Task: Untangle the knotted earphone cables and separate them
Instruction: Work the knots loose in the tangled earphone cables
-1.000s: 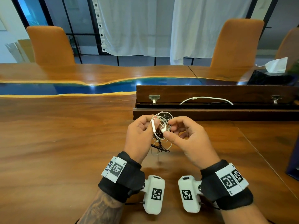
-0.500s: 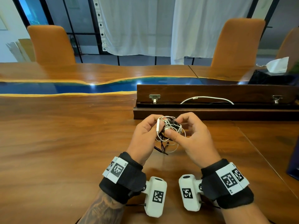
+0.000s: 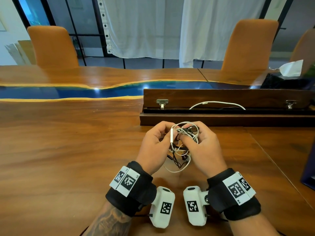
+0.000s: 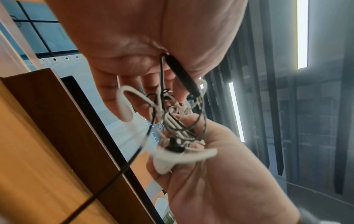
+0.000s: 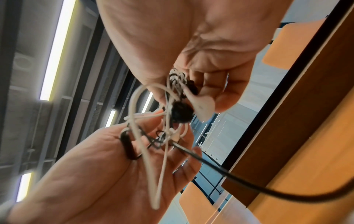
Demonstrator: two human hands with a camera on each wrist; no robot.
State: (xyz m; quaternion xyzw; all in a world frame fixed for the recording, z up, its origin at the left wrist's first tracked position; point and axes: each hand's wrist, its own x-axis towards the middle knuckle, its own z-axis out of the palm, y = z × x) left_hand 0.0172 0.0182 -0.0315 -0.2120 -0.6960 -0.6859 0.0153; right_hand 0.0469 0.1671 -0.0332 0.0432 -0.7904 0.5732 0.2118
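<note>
Because the white cable (image 3: 185,132) and the black cable (image 3: 177,159) are thin, light and limp, the tangle (image 3: 183,142) they make will likely sag and shift with every tug, so a hard pull would probably cinch the knots tighter and strain the fine wires where they meet the earbuds. It hangs in the air between the two hands, just above the worktop (image 3: 68,150), with a few loose loops drooping below the fingers. The stiff parts look like the best places to take hold: the white inline remote (image 3: 172,135), the black plug sleeve (image 4: 182,75) and the white earbud (image 5: 203,106), from which each wire can be fed back through a loop one strand at a time. The left hand (image 3: 153,147) has its fingers curled round the clump on its side, the remote standing upright against its fingertips and the plug sleeve tucked in the palm. The right hand (image 3: 204,147) is likewise curled, pinching the bundle near the earbud. Beyond the hands lies an open wooden box (image 3: 221,99) with another white lead (image 3: 216,103) in it.
</note>
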